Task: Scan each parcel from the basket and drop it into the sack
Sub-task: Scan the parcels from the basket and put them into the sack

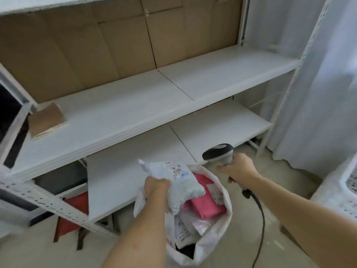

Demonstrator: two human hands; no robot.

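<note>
Your left hand (156,185) grips a grey parcel (178,185) (label facing up) above the open white sack (222,225), which holds a pink parcel (207,205) and others. Your right hand (236,168), fingers closed around the handle, aims the scanner (219,152) toward the label.

The sack (216,229) stands on the floor (38,248) before the shelves (173,105), parcels (207,204) inside it, seemingly a basket (340,192) at right.
</note>
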